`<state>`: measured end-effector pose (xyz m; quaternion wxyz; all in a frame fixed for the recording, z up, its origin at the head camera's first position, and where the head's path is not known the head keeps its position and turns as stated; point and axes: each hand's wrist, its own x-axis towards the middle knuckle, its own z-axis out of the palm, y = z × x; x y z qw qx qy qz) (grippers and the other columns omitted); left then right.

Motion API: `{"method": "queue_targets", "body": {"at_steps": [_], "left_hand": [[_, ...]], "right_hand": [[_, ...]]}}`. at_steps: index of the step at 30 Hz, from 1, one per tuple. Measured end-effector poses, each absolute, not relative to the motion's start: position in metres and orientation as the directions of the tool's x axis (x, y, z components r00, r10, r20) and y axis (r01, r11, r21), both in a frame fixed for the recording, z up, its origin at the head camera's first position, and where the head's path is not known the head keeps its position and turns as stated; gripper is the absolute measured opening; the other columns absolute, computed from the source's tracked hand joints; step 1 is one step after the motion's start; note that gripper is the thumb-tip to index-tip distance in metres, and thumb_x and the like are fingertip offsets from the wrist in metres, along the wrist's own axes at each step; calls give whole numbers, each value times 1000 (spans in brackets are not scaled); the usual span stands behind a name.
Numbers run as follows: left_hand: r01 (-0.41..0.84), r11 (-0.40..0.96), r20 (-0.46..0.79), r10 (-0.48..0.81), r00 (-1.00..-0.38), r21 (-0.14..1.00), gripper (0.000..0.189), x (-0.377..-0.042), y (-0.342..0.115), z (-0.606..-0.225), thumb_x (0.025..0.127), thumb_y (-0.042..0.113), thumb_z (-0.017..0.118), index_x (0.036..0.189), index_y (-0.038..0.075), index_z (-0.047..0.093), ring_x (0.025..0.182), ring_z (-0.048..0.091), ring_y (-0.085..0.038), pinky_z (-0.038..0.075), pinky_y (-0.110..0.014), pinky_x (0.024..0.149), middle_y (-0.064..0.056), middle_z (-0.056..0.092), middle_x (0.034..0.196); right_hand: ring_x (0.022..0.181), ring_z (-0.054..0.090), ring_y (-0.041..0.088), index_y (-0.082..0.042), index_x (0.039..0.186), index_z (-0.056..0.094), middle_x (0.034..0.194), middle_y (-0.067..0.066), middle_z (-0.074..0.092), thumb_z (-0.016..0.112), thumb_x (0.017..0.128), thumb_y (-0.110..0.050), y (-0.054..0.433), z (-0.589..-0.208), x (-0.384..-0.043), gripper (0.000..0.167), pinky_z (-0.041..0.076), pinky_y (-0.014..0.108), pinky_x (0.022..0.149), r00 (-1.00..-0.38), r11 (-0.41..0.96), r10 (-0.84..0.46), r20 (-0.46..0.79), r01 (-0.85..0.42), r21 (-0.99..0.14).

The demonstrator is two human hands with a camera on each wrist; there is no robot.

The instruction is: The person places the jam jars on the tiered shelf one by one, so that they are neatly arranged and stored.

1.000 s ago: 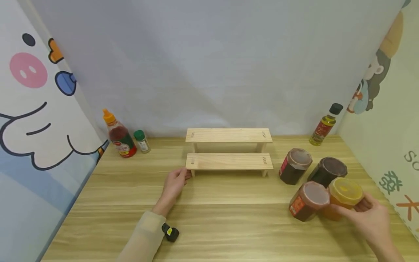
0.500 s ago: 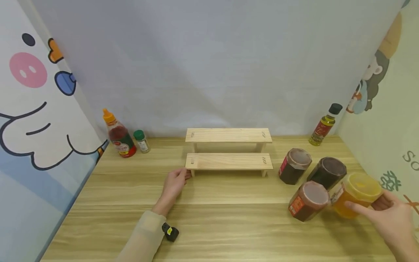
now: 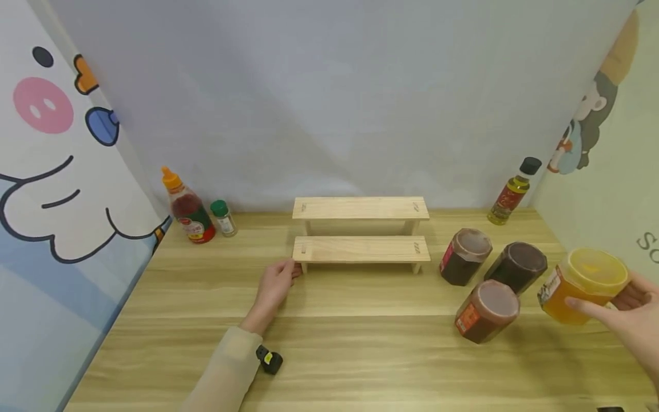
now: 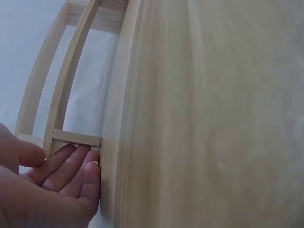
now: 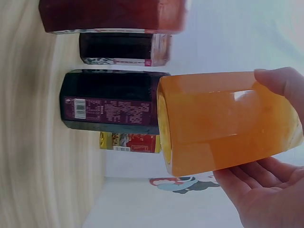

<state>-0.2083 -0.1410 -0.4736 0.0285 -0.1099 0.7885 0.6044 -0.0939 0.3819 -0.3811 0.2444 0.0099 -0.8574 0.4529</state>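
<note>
In the head view my right hand [image 3: 625,320] holds an octagonal-looking jar [image 3: 584,286] of orange-amber contents with a yellow top, thumb on the near side. The right wrist view shows the jar [image 5: 213,123] raised off the table, thumb on one side, fingers round the other. A two-step wooden rack [image 3: 360,249] stands at the middle. My left hand [image 3: 275,283] is at the lower step's left end. In the left wrist view its fingers [image 4: 66,171] lie loosely against the rack's leg, the thumb tip beside the board's end.
Three dark jars stand left of the held one: a rear jar [image 3: 465,254], a black jar [image 3: 516,266] and a reddish-brown jar [image 3: 486,312]. An oil bottle [image 3: 509,197] is behind them. A red sauce bottle [image 3: 193,217] and green-capped shaker [image 3: 223,218] stand back left.
My right hand has lifted the amber jar and moved it rightward and up, away from the three dark jars. The left hand stays at the rack; the head view has shifted slightly.
</note>
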Motion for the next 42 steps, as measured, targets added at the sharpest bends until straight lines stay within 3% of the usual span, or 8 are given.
{"method": "queue_targets", "body": {"at_steps": [5, 16, 24, 31, 42], "left_hand": [[-209, 241, -179, -140, -974, 948, 41, -211, -140, -473, 103, 24, 39, 123, -5, 60, 110, 59, -28, 48, -40, 91, -18, 62, 118], [-209, 216, -183, -134, -974, 954, 41, -211, -142, -474, 103, 23, 40, 124, -6, 59, 112, 58, -29, 47, -41, 93, -19, 62, 119], [-208, 211, -183, -131, -974, 955, 41, -210, -142, -473, 104, 23, 40, 125, -6, 58, 112, 58, -29, 47, -40, 92, -20, 61, 120], [-197, 207, -174, -122, -977, 958, 41, -209, -144, -473, 104, 23, 40, 125, -7, 58, 113, 57, -30, 47, -40, 93, -21, 61, 120], [-192, 225, -170, -117, -979, 955, 40, -208, -142, -472, 103, 23, 42, 124, -6, 59, 110, 59, -30, 48, -41, 91, -19, 63, 115]], "right_hand": [[96, 55, -9, -9, 135, 53, 111, -22, 56, 74, 70, 19, 379, -371, -100, 73, 38, 3, 81, -883, 574, 207, 421, -239, -783], [93, 52, -12, -14, 140, 49, 111, -25, 53, 79, 76, 2, 360, -350, -117, 72, 39, 3, 75, -913, 591, 207, 351, -169, -789], [91, 57, -7, -11, 138, 51, 110, -21, 57, 80, 76, -4, 341, -336, -129, 68, 45, 7, 73, -932, 557, 209, 296, -135, -820], [91, 60, -5, -11, 138, 50, 110, -19, 58, 81, 78, -12, 319, -317, -143, 68, 48, 10, 71, -958, 541, 155, 243, -123, -832], [97, 62, 3, -12, 136, 52, 117, -8, 62, 82, 76, -11, 288, -300, -165, 67, 49, 14, 76, -972, 477, 62, 225, -170, -862]]}}
